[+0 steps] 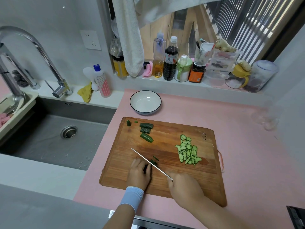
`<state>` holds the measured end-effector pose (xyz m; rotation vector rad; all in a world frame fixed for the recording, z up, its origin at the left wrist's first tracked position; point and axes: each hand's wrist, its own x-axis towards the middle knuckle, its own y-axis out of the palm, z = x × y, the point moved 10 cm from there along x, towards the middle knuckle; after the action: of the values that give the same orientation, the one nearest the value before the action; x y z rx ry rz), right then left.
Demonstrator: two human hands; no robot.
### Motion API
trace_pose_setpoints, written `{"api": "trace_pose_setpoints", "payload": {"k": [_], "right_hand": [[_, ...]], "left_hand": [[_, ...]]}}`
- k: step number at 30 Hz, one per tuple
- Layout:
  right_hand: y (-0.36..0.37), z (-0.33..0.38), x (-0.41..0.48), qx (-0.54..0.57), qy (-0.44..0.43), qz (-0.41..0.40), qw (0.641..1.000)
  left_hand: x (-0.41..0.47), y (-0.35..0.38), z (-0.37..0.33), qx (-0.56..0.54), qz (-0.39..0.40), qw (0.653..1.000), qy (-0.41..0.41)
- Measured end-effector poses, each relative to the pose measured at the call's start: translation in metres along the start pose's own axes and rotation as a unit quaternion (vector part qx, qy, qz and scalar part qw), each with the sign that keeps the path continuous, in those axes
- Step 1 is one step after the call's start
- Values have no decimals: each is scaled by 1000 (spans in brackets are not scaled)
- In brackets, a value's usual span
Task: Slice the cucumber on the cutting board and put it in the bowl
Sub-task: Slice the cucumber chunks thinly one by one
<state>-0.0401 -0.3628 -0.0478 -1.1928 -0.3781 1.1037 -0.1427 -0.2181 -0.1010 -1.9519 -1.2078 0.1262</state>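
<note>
- The left hand (140, 172) curled its fingers over a short cucumber piece (153, 162), pinning it to the cutting board (165, 139).
- The right hand (183, 189) gripped the knife (145, 157), with the blade against that piece.
- The piece looked firm, probably slick and liable to roll, so it wanted holding close behind the cut.
- The slices (188, 152) lay heaped to the right, thin and light and best scooped up together. The bowl (145, 92) stood on the counter beyond.

Items I cannot fully see: knife (143, 157) handle, inside right hand (184, 187); cucumber piece (153, 162), mostly beneath left hand (139, 174).
</note>
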Motion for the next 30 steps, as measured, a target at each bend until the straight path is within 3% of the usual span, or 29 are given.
{"api": "trace_pose_setpoints", "payload": {"k": [9,30], "right_hand": [[5,5,16,12,21,30,999],[2,4,-2,-9,-21,-3,1000]], "left_hand": [[0,0,1,3,-5,1000,1],[-2,1,5,13,2,1000,-8]]}}
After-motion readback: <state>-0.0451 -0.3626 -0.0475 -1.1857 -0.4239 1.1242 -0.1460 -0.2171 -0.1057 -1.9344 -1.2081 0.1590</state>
